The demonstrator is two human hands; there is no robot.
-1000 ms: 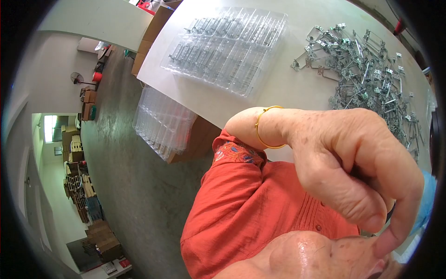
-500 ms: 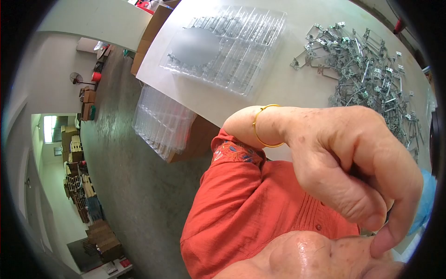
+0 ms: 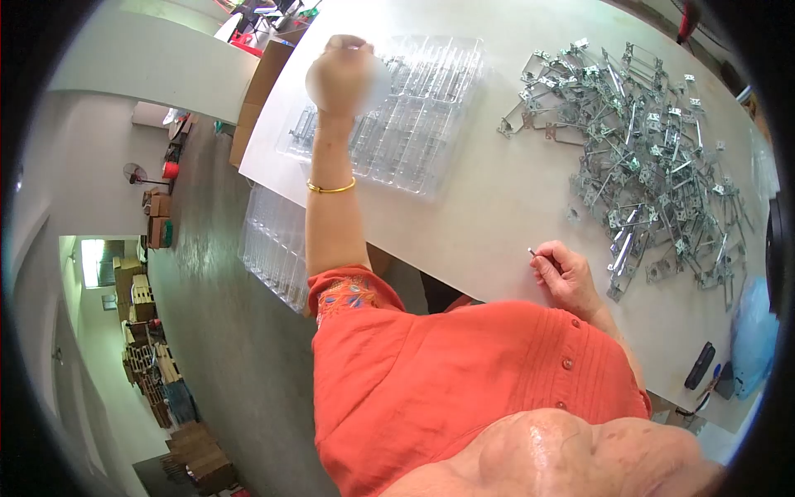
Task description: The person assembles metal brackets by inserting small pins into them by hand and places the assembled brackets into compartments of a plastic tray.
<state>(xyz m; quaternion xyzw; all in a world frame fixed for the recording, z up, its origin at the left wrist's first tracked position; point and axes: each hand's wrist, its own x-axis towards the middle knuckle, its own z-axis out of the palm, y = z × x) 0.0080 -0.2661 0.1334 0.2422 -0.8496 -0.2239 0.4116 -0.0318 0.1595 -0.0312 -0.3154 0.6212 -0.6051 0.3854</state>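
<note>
My left hand (image 3: 343, 79), with a gold bangle (image 3: 331, 188) on the wrist, reaches over the clear plastic tray (image 3: 426, 141) at the table's far left. A round blurred patch covers much of this hand, so its fingers and anything in them cannot be made out. Thin metal parts lie in rows in the tray's slots. Near the table's front edge, my right hand (image 3: 567, 277) is closed with fingertips pinched on a small thin metal piece, whose end pokes out past the thumb. Right of it spreads a loose heap of metal wire brackets (image 3: 646, 166).
More clear trays (image 3: 273, 248) are stacked below the table's left edge, beside a cardboard box (image 3: 263, 103). A black object (image 3: 701, 365) and a blue plastic bag (image 3: 752, 340) lie at the right. Boxes and pallets (image 3: 142, 356) line the floor far left.
My left hand has moved from close before the camera, near my neck, out over the tray. My right hand, unseen before, now shows at the table edge.
</note>
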